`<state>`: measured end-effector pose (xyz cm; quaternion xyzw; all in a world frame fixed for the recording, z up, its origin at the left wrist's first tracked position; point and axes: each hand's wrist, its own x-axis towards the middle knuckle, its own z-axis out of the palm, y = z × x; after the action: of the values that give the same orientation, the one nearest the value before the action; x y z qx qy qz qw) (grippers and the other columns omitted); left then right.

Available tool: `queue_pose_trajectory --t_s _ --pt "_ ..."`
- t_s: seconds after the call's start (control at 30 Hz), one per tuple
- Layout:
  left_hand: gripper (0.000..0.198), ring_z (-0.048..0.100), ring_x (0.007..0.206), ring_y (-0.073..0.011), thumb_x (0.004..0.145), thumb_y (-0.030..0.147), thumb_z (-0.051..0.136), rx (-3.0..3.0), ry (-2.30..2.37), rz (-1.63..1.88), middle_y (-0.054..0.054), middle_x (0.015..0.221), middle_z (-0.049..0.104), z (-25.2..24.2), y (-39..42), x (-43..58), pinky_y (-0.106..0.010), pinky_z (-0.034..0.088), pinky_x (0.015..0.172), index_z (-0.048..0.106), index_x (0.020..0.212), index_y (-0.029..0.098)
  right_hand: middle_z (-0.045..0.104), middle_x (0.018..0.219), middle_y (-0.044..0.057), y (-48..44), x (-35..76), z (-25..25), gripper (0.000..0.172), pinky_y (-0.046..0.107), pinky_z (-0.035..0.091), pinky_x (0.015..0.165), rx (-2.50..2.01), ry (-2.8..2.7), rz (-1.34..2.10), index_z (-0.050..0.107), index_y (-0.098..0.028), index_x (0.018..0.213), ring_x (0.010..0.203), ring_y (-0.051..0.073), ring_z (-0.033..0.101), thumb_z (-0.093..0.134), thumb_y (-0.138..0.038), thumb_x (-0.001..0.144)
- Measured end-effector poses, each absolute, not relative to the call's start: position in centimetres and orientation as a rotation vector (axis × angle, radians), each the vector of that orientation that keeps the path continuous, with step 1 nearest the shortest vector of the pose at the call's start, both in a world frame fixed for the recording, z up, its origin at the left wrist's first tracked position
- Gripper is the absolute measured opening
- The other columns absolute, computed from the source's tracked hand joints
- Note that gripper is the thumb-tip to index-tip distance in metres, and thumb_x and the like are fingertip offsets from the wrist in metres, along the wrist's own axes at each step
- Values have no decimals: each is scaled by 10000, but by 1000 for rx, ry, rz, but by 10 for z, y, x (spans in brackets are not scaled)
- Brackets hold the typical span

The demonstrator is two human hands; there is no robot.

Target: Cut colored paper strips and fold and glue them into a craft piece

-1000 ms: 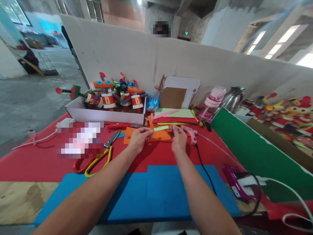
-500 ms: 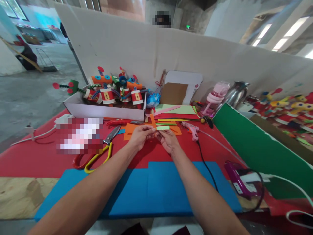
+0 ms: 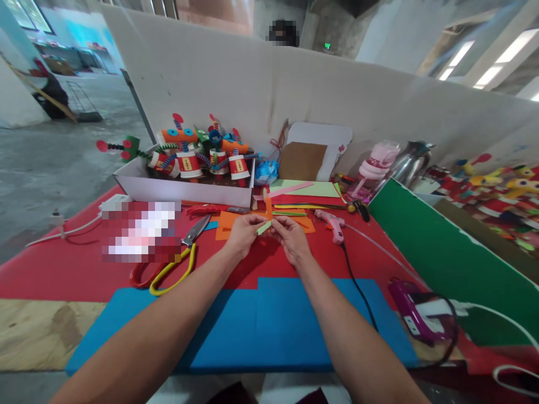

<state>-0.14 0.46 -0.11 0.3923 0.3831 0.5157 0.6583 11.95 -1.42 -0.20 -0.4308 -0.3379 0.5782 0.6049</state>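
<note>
My left hand [image 3: 244, 235] and my right hand [image 3: 292, 238] meet over the middle of the table, fingers closed in a pinch. Between them they hold folded paper strips. An orange strip [image 3: 268, 206] points up and away from the fingertips. A light green strip [image 3: 264, 228] slants down to the left, its end near the left fingers. How the strips join is hidden by the fingers. Orange paper [image 3: 224, 229] lies on the table under and behind the hands. Scissors [image 3: 196, 231] with red and yellow handles lie left of the left hand.
A pink glue gun [image 3: 332, 225] lies to the right, its black cord running forward. Behind stands a white box [image 3: 189, 193] of paper-cup figures. A green board [image 3: 425, 258] edges the right side, near a purple power device [image 3: 415, 314]. Blue sheets [image 3: 236, 331] cover the front edge.
The light green strip has swung from pointing right at the right fingers to slanting down left towards the left fingers. The orange strip is more upright. Both hands stay together.
</note>
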Motion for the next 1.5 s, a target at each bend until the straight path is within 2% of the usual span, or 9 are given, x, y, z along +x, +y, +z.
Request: queue_pose_trajectory --t_s 0.37,0.53,0.8,0.9,1.07,1.23,1.5 --pt "283 626 558 -170 469 265 853 795 839 1160 -38 541 635 -3 6 1 -292 500 576 639 591 124 620 552 -41 -12 116 -8 180 260 496 614 -1110 -993 1018 692 -194 726 542 125 559 709 -345 631" --pt "281 608 549 -137 446 235 857 802 824 1171 -31 580 663 -7 9 0 -279 505 616 685 638 123 646 594 -24 -14 118 -4 146 271 506 612 -1133 -1106 904 682 -203 746 554 142 591 672 -329 673" --pt "397 614 683 -135 447 225 861 871 692 1127 -54 727 709 -6 4 2 -222 455 618 738 813 130 676 647 2 -15 120 -3 179 278 524 652 -1166 -1057 720 657 -182 768 614 155 631 641 -354 720" --pt "361 581 659 -108 471 267 863 869 722 1224 -37 717 700 -5 1 6 -209 432 607 735 783 136 696 713 13 -14 116 -7 202 298 541 683 -1122 -1007 760 648 -178 776 654 162 648 657 -367 708" --pt "304 519 565 -94 506 357 842 864 805 1311 -10 584 634 -7 3 4 -223 398 562 694 648 133 663 632 -18 -14 110 -7 192 278 534 664 -1058 -984 928 633 -183 774 602 135 627 680 -349 690" --pt "328 491 527 -91 498 378 833 909 885 1268 -4 548 605 -9 6 -1 -229 358 532 674 637 127 652 589 -34 -12 115 -5 211 265 522 652 -1045 -982 1112 664 -175 779 570 122 607 709 -332 645" --pt "302 433 469 -69 451 341 824 912 922 1277 28 465 535 -3 5 -3 -218 323 498 616 533 137 649 552 -27 -13 121 -2 179 264 505 622 -1113 -1074 1060 659 -183 711 553 140 621 709 -341 645"
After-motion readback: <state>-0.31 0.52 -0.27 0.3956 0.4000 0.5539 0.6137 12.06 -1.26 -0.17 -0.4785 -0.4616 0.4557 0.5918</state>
